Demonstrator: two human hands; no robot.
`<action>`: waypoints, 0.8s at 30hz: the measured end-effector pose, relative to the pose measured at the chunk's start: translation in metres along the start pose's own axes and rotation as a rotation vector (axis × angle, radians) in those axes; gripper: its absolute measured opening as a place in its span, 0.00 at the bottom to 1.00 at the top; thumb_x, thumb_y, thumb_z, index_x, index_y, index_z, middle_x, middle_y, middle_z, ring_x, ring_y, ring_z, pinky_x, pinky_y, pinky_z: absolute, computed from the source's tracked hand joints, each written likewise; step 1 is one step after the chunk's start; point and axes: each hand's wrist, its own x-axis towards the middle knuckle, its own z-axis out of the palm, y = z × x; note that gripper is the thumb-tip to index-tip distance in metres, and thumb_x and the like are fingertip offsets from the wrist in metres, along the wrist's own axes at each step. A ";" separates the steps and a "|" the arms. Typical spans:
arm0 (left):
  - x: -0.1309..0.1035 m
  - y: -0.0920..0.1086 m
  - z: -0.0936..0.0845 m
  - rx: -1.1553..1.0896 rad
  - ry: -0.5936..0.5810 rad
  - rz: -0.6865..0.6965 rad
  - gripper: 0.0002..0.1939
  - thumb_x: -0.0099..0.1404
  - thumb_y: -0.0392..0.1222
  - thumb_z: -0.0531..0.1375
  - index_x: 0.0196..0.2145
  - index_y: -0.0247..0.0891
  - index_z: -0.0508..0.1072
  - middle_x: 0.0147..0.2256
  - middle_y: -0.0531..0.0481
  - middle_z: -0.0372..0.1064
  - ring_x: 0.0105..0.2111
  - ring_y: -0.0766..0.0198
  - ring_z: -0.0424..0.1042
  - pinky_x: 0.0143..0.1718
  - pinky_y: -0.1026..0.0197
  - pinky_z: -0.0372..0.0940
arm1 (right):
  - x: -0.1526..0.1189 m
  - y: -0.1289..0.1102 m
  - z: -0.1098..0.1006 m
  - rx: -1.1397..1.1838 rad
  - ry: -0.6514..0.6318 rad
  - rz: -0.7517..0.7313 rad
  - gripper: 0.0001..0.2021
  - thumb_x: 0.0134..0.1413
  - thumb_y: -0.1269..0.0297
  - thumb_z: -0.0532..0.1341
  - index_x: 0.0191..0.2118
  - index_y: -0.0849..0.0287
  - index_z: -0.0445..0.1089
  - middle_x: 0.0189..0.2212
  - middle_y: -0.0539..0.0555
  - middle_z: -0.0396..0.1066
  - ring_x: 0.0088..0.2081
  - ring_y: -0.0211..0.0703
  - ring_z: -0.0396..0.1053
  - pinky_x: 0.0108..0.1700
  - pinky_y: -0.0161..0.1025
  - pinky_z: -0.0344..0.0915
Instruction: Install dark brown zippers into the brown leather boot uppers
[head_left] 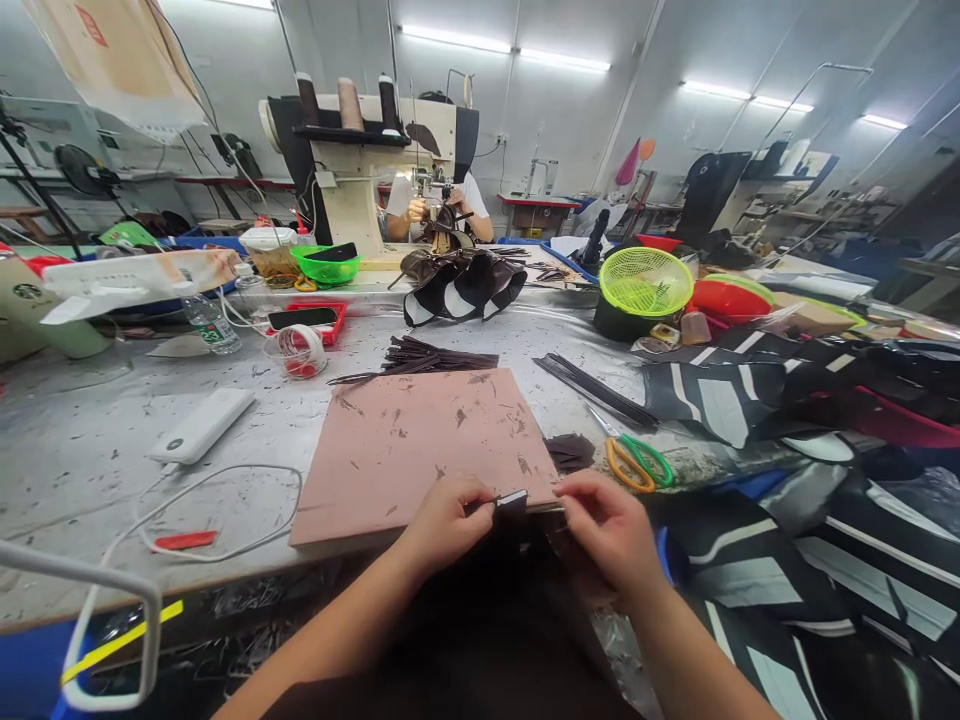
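Note:
My left hand [451,515] is closed at the front edge of a pinkish-brown board [427,445]. Between its thumb and finger is a small dark leather-like piece [513,504] with a white strip along its top; the lower part is lost against dark clothing. At the board's front right corner is my right hand [606,525], thumb and fingers drawn together. What it pinches, if anything, is too small to make out. Scissors [637,462] with orange and green handles lie just beyond that hand, beside a small pile of dark pieces [570,451].
Dark strips [442,355] lie behind the board, and more strips [596,390] lie to its right. A white power bank [202,425] with a cable sits left. Black panels with white patches [772,575] crowd the right. Across the table a person works at a sewing machine [352,190].

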 end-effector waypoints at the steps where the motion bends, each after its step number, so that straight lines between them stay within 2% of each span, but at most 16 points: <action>1: 0.001 0.000 0.001 -0.002 -0.012 0.009 0.10 0.53 0.35 0.51 0.25 0.36 0.72 0.25 0.52 0.68 0.28 0.67 0.66 0.32 0.66 0.58 | -0.001 -0.004 0.001 -0.074 -0.080 -0.079 0.04 0.45 0.70 0.58 0.30 0.59 0.69 0.25 0.51 0.69 0.25 0.36 0.66 0.25 0.31 0.64; 3: 0.002 0.000 0.003 -0.004 -0.027 0.034 0.10 0.53 0.35 0.51 0.26 0.37 0.73 0.26 0.52 0.69 0.28 0.67 0.65 0.33 0.66 0.58 | -0.003 -0.010 0.007 -0.186 -0.160 -0.224 0.06 0.47 0.72 0.57 0.32 0.59 0.70 0.26 0.53 0.70 0.26 0.37 0.67 0.26 0.32 0.65; 5: 0.002 0.000 0.004 0.003 -0.029 0.052 0.10 0.53 0.34 0.51 0.27 0.37 0.73 0.26 0.53 0.69 0.29 0.67 0.65 0.33 0.66 0.59 | -0.004 -0.012 0.015 -0.266 -0.154 -0.325 0.08 0.48 0.74 0.55 0.32 0.59 0.70 0.26 0.53 0.71 0.27 0.39 0.68 0.29 0.34 0.66; 7: 0.002 0.000 0.004 0.021 -0.027 0.061 0.10 0.53 0.34 0.51 0.26 0.37 0.73 0.25 0.53 0.68 0.29 0.67 0.65 0.33 0.66 0.59 | -0.003 -0.013 0.020 -0.327 -0.147 -0.361 0.09 0.49 0.74 0.54 0.31 0.58 0.70 0.25 0.53 0.72 0.28 0.40 0.69 0.32 0.35 0.67; 12: -0.001 0.001 0.002 0.064 -0.033 0.086 0.10 0.54 0.34 0.51 0.25 0.37 0.73 0.24 0.53 0.68 0.28 0.67 0.65 0.32 0.66 0.58 | -0.001 -0.015 0.026 -0.360 -0.198 -0.291 0.09 0.49 0.73 0.53 0.29 0.56 0.69 0.24 0.52 0.71 0.28 0.40 0.68 0.32 0.36 0.65; 15: -0.002 0.001 0.001 0.079 -0.031 0.084 0.10 0.54 0.34 0.51 0.25 0.36 0.72 0.24 0.52 0.68 0.28 0.67 0.65 0.33 0.65 0.58 | 0.000 -0.015 0.026 -0.276 -0.160 -0.193 0.07 0.48 0.72 0.53 0.25 0.56 0.66 0.22 0.51 0.68 0.26 0.38 0.65 0.28 0.35 0.63; 17: -0.002 0.001 0.000 0.074 -0.028 0.069 0.09 0.53 0.34 0.52 0.25 0.36 0.72 0.25 0.52 0.68 0.28 0.67 0.66 0.33 0.66 0.58 | 0.001 -0.012 0.018 -0.214 -0.038 -0.094 0.06 0.47 0.71 0.53 0.24 0.57 0.64 0.22 0.50 0.65 0.25 0.38 0.63 0.26 0.34 0.61; 19: -0.002 0.002 -0.002 0.060 -0.026 0.045 0.09 0.53 0.33 0.51 0.25 0.36 0.72 0.25 0.52 0.69 0.29 0.67 0.66 0.33 0.66 0.58 | 0.001 -0.004 0.000 -0.188 0.099 -0.003 0.05 0.46 0.69 0.53 0.24 0.57 0.63 0.22 0.50 0.64 0.25 0.38 0.63 0.26 0.34 0.60; 20: -0.003 0.002 -0.003 0.055 -0.029 0.035 0.10 0.53 0.33 0.51 0.25 0.36 0.72 0.25 0.52 0.69 0.29 0.67 0.66 0.33 0.66 0.58 | 0.001 0.002 -0.012 -0.198 0.113 0.035 0.05 0.46 0.68 0.53 0.23 0.57 0.62 0.21 0.50 0.63 0.25 0.39 0.62 0.26 0.34 0.60; 21: -0.003 0.002 -0.005 0.052 -0.031 0.027 0.10 0.54 0.33 0.51 0.25 0.36 0.72 0.25 0.52 0.69 0.29 0.67 0.66 0.32 0.66 0.59 | 0.000 0.009 -0.026 -0.232 0.083 0.071 0.07 0.46 0.66 0.52 0.21 0.56 0.61 0.20 0.49 0.62 0.24 0.39 0.62 0.26 0.34 0.59; 24: -0.005 0.003 -0.011 0.060 -0.055 0.029 0.10 0.56 0.34 0.50 0.27 0.36 0.72 0.27 0.51 0.69 0.30 0.67 0.67 0.33 0.67 0.59 | -0.007 0.028 -0.060 -0.444 -0.205 0.201 0.13 0.45 0.62 0.53 0.14 0.55 0.56 0.13 0.48 0.58 0.18 0.39 0.58 0.22 0.36 0.56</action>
